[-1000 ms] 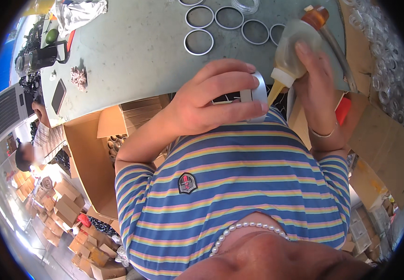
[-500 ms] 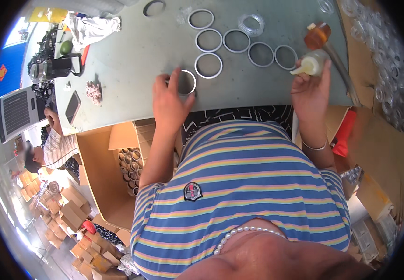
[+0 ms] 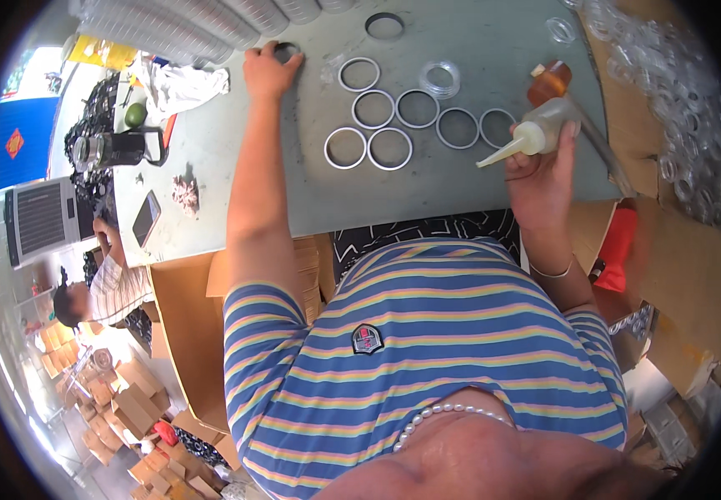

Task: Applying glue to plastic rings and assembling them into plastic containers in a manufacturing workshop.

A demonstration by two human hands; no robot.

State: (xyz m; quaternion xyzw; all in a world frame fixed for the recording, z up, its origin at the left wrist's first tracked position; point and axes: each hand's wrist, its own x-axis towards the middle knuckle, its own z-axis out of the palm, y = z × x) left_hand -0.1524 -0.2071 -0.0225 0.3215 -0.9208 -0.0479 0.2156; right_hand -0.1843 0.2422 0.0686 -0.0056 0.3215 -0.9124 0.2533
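My left hand [image 3: 269, 73] reaches to the far left of the table, its thumb and fingers around a dark ring [image 3: 287, 52] on the tabletop. My right hand [image 3: 541, 171] is closed around a translucent squeeze bottle [image 3: 552, 121], whose pale pointed nozzle tilts toward the lower left. Several grey-white rings lie flat in a cluster between the hands, the nearest left ring [image 3: 345, 148] among them. Another dark ring [image 3: 385, 27] lies farther back. Beyond the cluster is a clear plastic ring stack [image 3: 439, 79].
Clear cylindrical stacks [image 3: 202, 29] line the far left edge. An amber bottle [image 3: 549, 82] is behind my right hand. Many clear rings [image 3: 698, 142] lie on cardboard at right. A phone [image 3: 147, 218] and glass jug [image 3: 119, 150] stand left. Another person [image 3: 110, 287] sits beyond.
My left hand has left the near ring lying beside the cluster and moved far left to a dark ring. The bottle stays in my right hand, its nozzle swung lower left. The view has shifted.
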